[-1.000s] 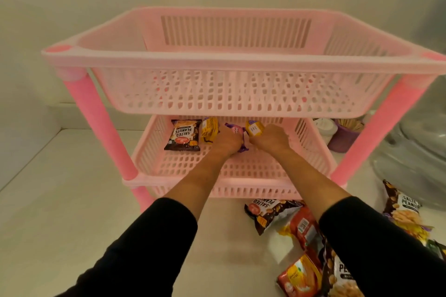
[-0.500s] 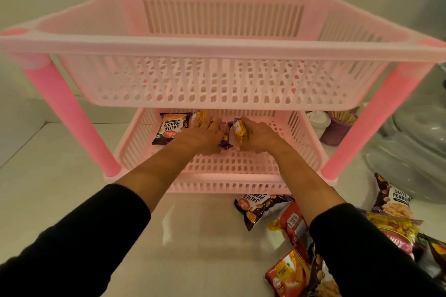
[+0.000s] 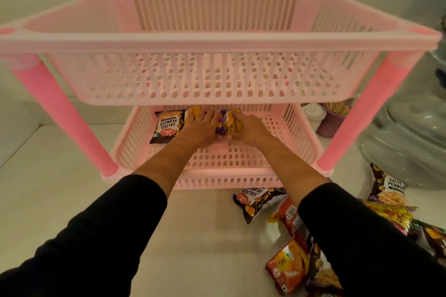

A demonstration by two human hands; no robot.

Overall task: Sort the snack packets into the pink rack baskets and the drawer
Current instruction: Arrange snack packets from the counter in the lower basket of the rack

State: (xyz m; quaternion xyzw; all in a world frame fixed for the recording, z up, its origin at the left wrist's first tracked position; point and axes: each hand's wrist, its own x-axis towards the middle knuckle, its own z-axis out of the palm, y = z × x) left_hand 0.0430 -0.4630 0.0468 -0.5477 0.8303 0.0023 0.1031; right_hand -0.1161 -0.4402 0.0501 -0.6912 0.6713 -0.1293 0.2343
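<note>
Both hands, left hand [image 3: 201, 125] and right hand [image 3: 251, 129], hold small packets [image 3: 230, 124] in the bottom basket [image 3: 301, 137]; many packets [image 3: 287, 270] wait outside.

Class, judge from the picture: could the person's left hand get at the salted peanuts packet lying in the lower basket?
Probably yes. The left hand is already inside the lower basket, right beside the salted peanuts packet, with nothing between them.

**Both hands in the lower basket**

Pink rack [image 3: 217, 41] on pale counter [image 3: 60, 200] — upper basket [image 3: 212, 79] above. In lower basket [image 3: 241, 159]: left hand [image 3: 200, 128] flat beside peanut packet [image 3: 167, 125]; right hand [image 3: 251, 129] holds yellow-purple packet [image 3: 230, 123]. Loose packets [image 3: 284, 270] near right.
</note>
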